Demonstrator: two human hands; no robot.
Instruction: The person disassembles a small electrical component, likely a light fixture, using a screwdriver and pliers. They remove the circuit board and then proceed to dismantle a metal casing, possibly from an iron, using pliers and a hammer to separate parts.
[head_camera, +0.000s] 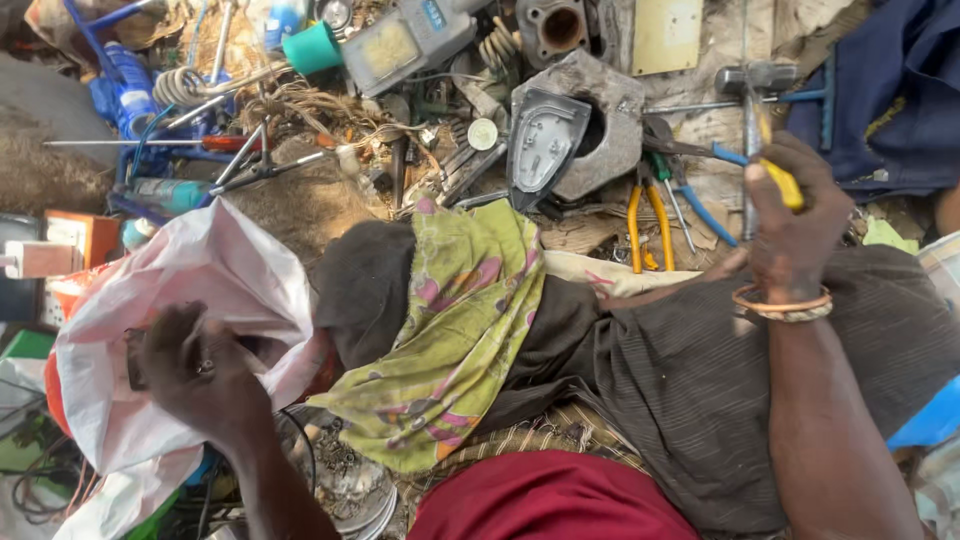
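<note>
White plastic bag (200, 300), lower left of frame, gripped at its mouth by left hand (195, 370), fingers clenched to hold it open. Right hand (790, 225), upper right, closed around yellow-handled tool (775, 165), upright for control.

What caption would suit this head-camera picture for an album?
Left hand reaching into a white plastic bag, right hand gripping a yellow-handled tool above a clutter of pliers and parts.

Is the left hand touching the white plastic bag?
Touching: the head view shows the left hand pressed into the white plastic bag, fingers gripping its folds.
</note>
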